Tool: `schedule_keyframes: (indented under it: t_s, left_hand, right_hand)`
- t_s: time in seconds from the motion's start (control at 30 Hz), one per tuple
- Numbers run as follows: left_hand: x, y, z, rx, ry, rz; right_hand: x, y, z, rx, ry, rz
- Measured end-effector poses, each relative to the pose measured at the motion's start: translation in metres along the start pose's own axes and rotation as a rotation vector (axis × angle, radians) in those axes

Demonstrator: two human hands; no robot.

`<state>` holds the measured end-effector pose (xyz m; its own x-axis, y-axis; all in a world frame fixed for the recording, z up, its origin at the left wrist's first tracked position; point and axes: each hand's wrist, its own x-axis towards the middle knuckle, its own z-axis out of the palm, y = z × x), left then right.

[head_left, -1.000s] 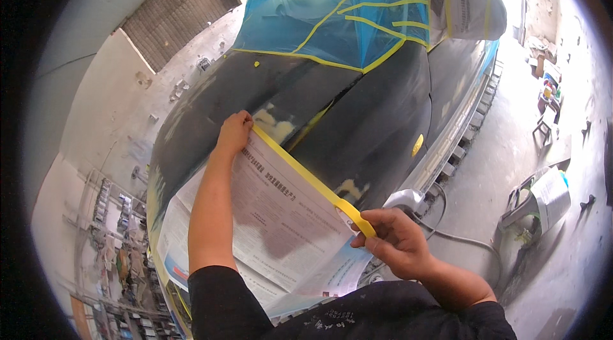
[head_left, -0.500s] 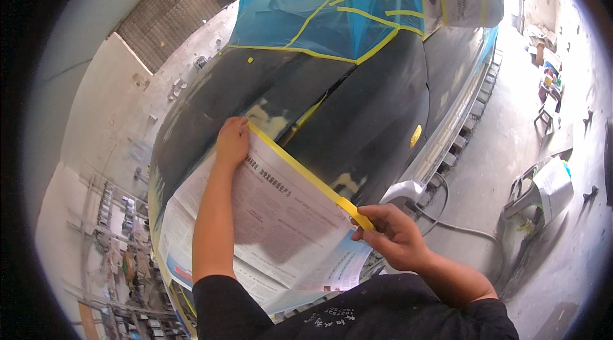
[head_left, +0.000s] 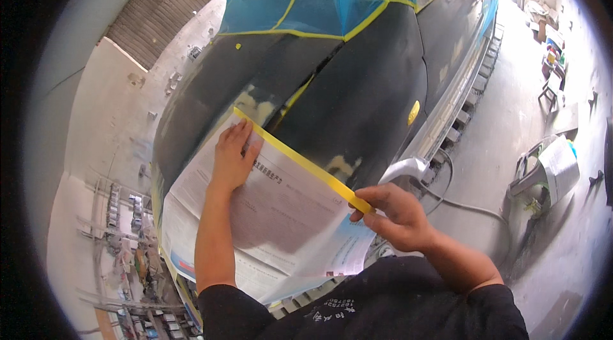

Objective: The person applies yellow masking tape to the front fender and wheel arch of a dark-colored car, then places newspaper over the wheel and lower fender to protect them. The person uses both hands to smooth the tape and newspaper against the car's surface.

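The right hand (head_left: 402, 219) pinches yellow tape (head_left: 305, 161) at four o'clock, likely the surest hold on flimsy newspaper (head_left: 300, 212), left hand (head_left: 235, 156) unclenched at nine.

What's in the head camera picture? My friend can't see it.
A person's left hand rests on a newspaper sheet edged with yellow tape, while the right hand grips the tape. Beyond is a dark car, partly under blue plastic film.

Your left hand (head_left: 235, 156), earlier at the corner of the paper (head_left: 287, 219), now lies farther in, exposing the end of the tape (head_left: 300, 158).
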<state>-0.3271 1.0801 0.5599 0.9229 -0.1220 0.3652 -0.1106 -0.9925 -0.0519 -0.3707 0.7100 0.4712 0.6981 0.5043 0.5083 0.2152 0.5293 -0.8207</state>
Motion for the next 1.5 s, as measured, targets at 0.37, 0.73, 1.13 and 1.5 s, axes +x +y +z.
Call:
schedule_keyframes:
  t_s: [0.37, 0.73, 1.13, 1.5]
  left_hand:
    - [-0.006, 0.004, 0.000, 0.060, -0.005, 0.004]
    - [-0.077, 0.084, 0.032, 0.292, -0.070, 0.102]
    - [-0.112, 0.104, 0.055, 0.326, -0.091, 0.105]
    - [-0.143, 0.132, 0.085, 0.293, -0.338, 0.252]
  right_hand:
    - [-0.013, -0.004, -0.024, -0.105, -0.054, 0.161]
    - [-0.030, 0.038, -0.027, -0.196, 0.015, 0.411]
    - [-0.027, 0.033, -0.033, -0.354, -0.005, 0.467]
    - [-0.019, 0.073, -0.035, -0.568, -0.016, 0.612]
